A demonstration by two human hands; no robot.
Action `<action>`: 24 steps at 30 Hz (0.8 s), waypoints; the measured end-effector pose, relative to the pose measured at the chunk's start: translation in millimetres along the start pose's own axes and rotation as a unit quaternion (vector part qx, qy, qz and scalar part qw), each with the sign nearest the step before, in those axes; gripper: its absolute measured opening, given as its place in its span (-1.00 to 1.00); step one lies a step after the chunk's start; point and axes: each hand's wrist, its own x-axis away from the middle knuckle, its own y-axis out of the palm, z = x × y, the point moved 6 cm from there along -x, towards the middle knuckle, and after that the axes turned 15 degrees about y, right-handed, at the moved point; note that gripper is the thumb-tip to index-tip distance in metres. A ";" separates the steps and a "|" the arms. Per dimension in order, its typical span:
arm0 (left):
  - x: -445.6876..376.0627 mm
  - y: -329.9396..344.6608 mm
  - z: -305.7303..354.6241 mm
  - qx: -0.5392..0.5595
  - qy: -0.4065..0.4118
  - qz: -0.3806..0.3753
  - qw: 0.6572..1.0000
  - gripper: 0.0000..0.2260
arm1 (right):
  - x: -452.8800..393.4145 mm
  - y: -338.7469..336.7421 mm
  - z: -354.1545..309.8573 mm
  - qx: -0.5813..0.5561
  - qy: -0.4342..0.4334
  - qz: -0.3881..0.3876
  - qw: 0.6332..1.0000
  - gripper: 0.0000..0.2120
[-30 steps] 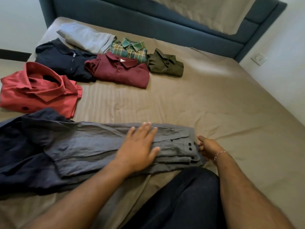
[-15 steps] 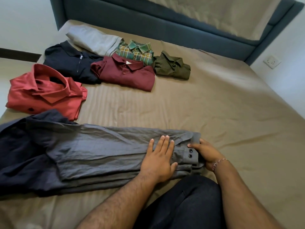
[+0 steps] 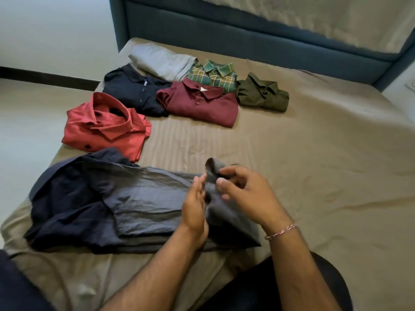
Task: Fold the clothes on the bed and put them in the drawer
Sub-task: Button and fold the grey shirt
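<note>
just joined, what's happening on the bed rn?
A person is partway through folding a wrinkled grey long-sleeved shirt on the tan-sheeted bed. The right hand has a grip on the shirt's cuff end, lifted off the sheet, while the left hand stands edge-on against the fabric beside it. Folded shirts already sit further up the bed: coral red, navy, maroon, green plaid and olive. No drawer is in view.
</note>
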 end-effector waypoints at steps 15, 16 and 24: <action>4.3 -27.6 11.7 -0.228 0.051 0.045 0.971 -0.45 | -40.5 43.8 67.4 0.253 0.047 0.073 0.964 -0.41; 7.2 -29.9 16.3 -0.242 0.074 0.054 0.966 -0.49 | -39.3 57.0 69.8 0.328 0.055 0.056 0.941 -0.41; 13.8 -3.8 34.1 -0.637 0.319 -0.195 0.674 -0.37 | -43.2 58.5 66.8 0.315 0.038 0.067 0.946 -0.44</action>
